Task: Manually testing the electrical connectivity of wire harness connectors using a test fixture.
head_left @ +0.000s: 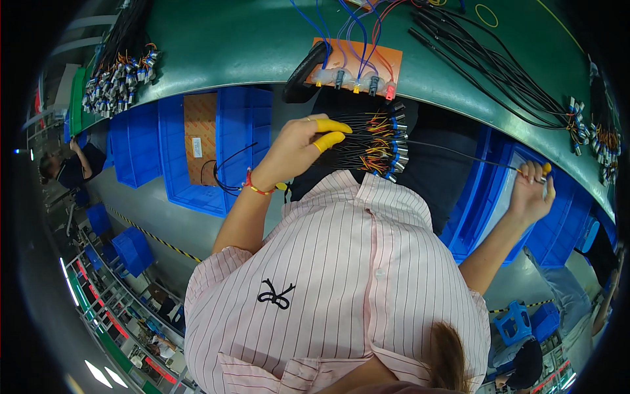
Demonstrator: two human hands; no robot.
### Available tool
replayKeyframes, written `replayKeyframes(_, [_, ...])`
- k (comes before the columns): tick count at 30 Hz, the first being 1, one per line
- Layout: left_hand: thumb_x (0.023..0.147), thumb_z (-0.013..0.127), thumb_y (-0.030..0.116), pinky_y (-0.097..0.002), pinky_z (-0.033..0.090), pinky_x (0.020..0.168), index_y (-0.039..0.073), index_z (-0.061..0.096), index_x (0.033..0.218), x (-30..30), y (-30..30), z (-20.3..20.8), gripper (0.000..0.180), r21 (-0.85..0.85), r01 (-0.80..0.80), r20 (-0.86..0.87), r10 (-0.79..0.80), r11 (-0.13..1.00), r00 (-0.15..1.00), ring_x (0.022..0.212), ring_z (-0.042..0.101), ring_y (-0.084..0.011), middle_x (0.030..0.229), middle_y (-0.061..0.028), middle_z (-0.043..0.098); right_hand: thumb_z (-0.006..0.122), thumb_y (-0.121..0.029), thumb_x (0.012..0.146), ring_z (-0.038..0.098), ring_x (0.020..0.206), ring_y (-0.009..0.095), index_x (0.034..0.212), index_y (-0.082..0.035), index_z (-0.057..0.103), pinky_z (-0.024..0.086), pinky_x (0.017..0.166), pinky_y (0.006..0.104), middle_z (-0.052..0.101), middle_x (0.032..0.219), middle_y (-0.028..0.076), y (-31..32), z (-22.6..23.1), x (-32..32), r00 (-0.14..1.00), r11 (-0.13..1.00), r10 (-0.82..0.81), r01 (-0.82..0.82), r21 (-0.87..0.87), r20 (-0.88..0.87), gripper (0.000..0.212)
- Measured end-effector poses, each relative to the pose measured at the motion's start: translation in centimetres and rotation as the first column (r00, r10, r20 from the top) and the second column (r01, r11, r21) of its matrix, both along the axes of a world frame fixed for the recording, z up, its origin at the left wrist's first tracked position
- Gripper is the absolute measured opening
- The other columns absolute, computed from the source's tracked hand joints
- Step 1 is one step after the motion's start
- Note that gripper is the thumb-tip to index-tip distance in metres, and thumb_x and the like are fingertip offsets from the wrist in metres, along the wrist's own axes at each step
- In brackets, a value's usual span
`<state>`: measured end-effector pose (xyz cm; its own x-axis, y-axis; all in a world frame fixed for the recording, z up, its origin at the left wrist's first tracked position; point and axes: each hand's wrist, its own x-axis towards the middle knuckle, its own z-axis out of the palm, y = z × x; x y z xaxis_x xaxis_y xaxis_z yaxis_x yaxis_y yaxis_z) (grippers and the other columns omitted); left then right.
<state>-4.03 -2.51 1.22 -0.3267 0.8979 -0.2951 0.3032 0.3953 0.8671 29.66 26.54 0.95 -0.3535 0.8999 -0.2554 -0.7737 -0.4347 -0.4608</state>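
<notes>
Across my lap lies a bundle of black cables with orange and yellow wire ends and blue-and-silver connectors (396, 148). My left hand (295, 146), with yellow finger cots on thumb and forefinger, pinches at the black cables on the bundle's left side. Out to the right, my right hand (533, 192) has its fingers curled on the end of one black cable (459, 154). That cable runs taut from the bundle to the right hand, with a bit of orange wire showing by the fingers. What exactly sits inside the right fingers is partly hidden.
Ahead is a green bench (230, 46) with an orange board (387, 59) carrying clips and wires at its edge. More cable bundles (121, 82) hang at left, others (577, 125) at right. Blue bins (246, 131) stand below on both sides. Other people (82, 161) work farther off.
</notes>
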Motion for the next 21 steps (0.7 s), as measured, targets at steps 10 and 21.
replayKeyframes(10, [0.093,0.06,0.011,-0.0258,0.052,0.068,-0.002,0.06,0.116,3.3,2.0,-0.3,0.027,0.189,-0.579,0.834,0.181,0.793,0.521,0.08,0.063,-0.0158,0.1,-0.012,0.065,0.054,-0.008,0.062,0.028,0.07,0.018,0.077,-0.005,0.04,0.027,0.068,0.0333,0.032,0.073,0.007,-0.4,-2.0,1.6,0.991,0.999,-0.012,0.008,0.031,0.134,0.02])
replayKeyframes(21, [0.102,0.045,0.022,-0.0203,0.039,0.056,-0.003,0.054,0.122,3.3,1.8,-0.4,0.034,0.127,-0.504,0.92,0.088,0.854,0.383,0.059,0.043,-0.0042,0.081,-0.0014,0.05,0.054,-0.013,0.068,0.033,0.07,0.017,0.081,-0.002,0.051,0.028,0.071,0.0319,0.038,0.072,0.007,-2.1,-2.9,-1.4,0.985,0.991,0.061,-0.079,0.107,0.16,0.017])
